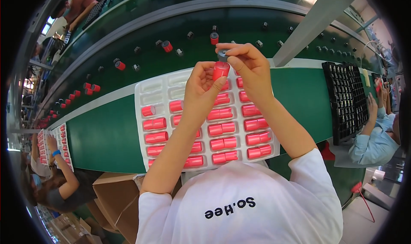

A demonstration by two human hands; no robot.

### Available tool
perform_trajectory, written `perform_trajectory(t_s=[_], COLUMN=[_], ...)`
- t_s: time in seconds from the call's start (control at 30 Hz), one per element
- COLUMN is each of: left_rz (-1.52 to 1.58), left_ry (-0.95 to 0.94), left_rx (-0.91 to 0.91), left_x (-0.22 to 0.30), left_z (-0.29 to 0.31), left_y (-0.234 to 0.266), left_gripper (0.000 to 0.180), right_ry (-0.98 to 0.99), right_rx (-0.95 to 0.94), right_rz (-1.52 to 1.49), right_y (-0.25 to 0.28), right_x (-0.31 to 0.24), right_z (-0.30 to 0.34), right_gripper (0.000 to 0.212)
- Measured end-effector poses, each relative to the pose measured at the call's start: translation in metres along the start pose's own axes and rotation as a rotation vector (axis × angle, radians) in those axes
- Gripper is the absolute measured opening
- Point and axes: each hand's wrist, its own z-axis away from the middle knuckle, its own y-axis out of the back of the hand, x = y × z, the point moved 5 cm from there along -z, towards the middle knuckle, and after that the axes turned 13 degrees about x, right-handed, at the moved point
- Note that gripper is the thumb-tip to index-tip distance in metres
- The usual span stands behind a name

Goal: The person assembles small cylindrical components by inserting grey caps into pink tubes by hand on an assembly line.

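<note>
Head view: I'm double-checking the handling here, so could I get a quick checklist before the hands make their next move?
1. Left hand grips the pink cylinder: ok.
2. Right hand holds the dark grey piece with its fingers: ok.
3. Dark grey piece fully seated on the pink cylinder: cannot tell; fingers partly hide where they meet.
4. White tray lies beneath the hands: ok.
5. Every tray pocket filled: not ok; several at the far left hold no pink part.
6. Inside of the pink cylinder free of flaws: cannot tell; too small.
</note>
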Motion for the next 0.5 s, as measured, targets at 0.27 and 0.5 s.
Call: perform_trajectory(t_s=[0.27, 0.5], left_rz=[0.084, -0.036], left_ry=[-0.021, -0.139], left_rx=[0.052, 0.032], left_x=[0.000, -0.002], left_z=[0.006, 0.005], left_y=[0.002, 0.004], left_gripper=[0.032, 0.031], right_ry=[-0.049, -0.042], right_rx=[-0.043, -0.076], right_rz=[0.111, 0.158], right_y=[0.000, 0.011], right_x=[0.004, 0.003], right_z=[0.006, 0.011], right_gripper=[0.007, 0.010])
